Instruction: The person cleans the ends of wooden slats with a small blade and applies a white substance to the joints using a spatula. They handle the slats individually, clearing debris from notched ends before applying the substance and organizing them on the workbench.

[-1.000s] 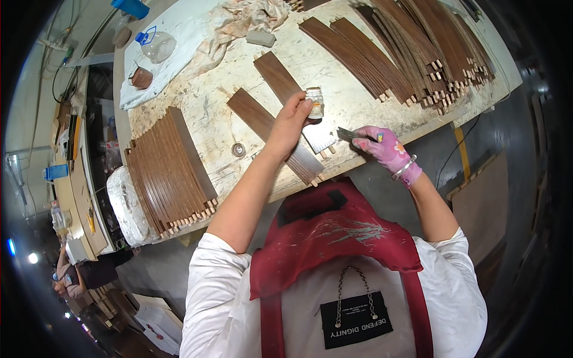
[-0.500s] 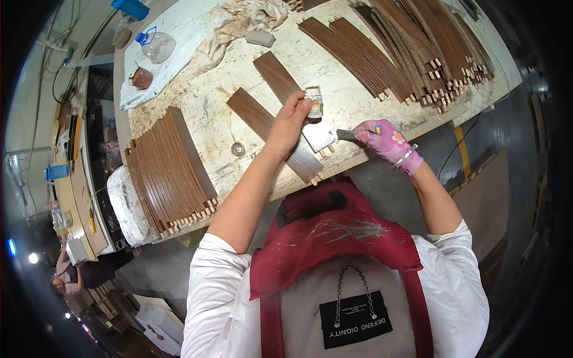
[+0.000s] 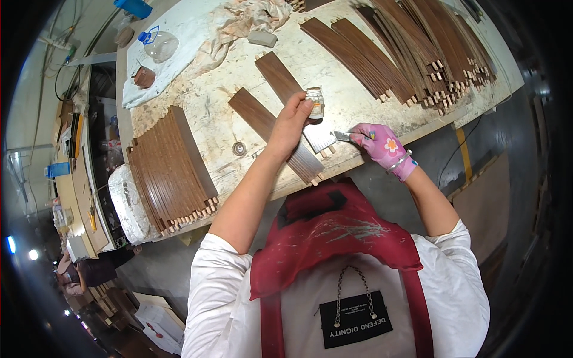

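Note:
My bare left hand [image 3: 289,124] is wrapped round a small glass jar [image 3: 315,104] with a pale label, held above the far part of a brown wooden slat [image 3: 278,71]. In my right hand [image 3: 384,147], which wears a pink glove with a flower on it, is a putty knife [image 3: 342,136]. Its dark blade points left, beside the near end of that slat, where light glares off the wood; whether they touch I cannot tell. A second slat [image 3: 258,116] lies to the left, partly hidden by my left forearm. Pale dowels stick out of the slat ends.
Stacked slats [image 3: 170,170] stand at the table's left, and more slats [image 3: 412,51] lie at the far right. A crumpled cloth [image 3: 239,27], a grey block [image 3: 262,39], a plastic bottle [image 3: 160,46] and a brown cup [image 3: 144,77] sit farther back. Another person [image 3: 89,273] is at the far left.
My right hand has moved slightly left, bringing the putty knife closer to the slat's near end. My left hand keeps its hold on the jar, almost still.

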`<state>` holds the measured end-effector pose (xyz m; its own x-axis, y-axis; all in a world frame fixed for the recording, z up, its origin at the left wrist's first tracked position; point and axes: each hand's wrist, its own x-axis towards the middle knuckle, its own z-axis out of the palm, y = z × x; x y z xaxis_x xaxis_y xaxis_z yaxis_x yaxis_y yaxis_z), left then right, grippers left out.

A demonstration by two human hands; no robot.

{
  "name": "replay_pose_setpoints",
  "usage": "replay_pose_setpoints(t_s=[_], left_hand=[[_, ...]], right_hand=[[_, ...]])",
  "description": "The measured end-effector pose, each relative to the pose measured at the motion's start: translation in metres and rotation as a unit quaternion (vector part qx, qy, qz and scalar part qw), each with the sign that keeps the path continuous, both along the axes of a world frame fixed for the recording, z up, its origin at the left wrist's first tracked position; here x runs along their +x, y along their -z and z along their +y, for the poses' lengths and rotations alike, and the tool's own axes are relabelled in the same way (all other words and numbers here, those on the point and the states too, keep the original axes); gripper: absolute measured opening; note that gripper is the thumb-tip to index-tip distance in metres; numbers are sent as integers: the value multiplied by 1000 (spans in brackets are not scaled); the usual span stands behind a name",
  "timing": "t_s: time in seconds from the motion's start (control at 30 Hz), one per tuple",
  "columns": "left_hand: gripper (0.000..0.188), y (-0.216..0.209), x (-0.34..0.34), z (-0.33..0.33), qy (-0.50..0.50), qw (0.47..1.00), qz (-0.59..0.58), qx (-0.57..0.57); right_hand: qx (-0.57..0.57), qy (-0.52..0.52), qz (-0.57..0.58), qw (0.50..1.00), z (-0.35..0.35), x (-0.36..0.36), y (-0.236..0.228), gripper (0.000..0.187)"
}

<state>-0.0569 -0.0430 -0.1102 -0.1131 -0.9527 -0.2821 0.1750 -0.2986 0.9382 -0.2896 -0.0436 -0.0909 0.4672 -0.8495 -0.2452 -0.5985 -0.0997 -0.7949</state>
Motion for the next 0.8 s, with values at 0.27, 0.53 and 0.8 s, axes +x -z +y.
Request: replay_pose_setpoints(t_s=[0.27,0.53,0.8], left_hand=[[36,1,1,-2,10,1000,-11,4],[35,-1,0,-1,2,1000,5,3],[35,-1,-1,-1,-11,1000,2,-13]], right_hand=[[4,31,-36,999,11,2,-18,27],[-114,-17,46,992,12,11,-19,24],[-55,26,18,998,17,2,-9,25]])
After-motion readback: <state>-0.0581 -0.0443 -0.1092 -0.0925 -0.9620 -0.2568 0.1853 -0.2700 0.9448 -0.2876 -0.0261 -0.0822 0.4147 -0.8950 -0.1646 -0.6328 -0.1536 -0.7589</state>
